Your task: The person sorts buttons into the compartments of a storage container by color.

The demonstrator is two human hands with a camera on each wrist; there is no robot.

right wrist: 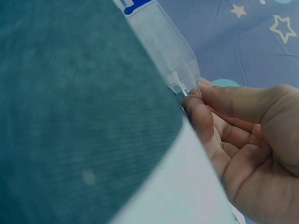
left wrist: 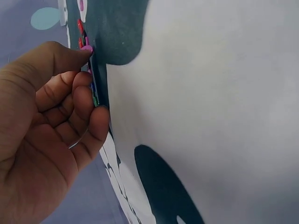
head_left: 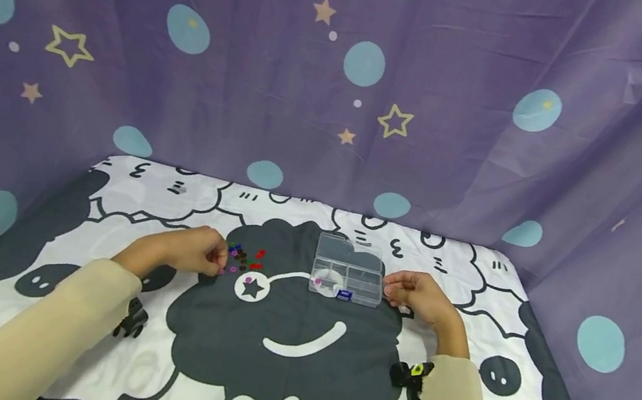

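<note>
Left fingers [left wrist: 83, 99] curl beside coloured discs [head_left: 243, 261], grip unclear; right fingers [right wrist: 203, 120] pinch the clear box [head_left: 364, 278].

Left hand [left wrist: 53, 116], fingers curled, thumb tip at pink disc [left wrist: 88, 48]; grip unclear. Red pieces [left wrist: 80, 24], green piece [left wrist: 96, 101], nearby. Cloth [left wrist: 210, 93], white, dark patches. Curtain [left wrist: 23, 11], purple, blue spot.

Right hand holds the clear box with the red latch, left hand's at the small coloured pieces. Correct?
Not quite: the latch is blue, as the head view shows. The right hand holds the clear box; the left hand is at the small coloured pieces.
</note>
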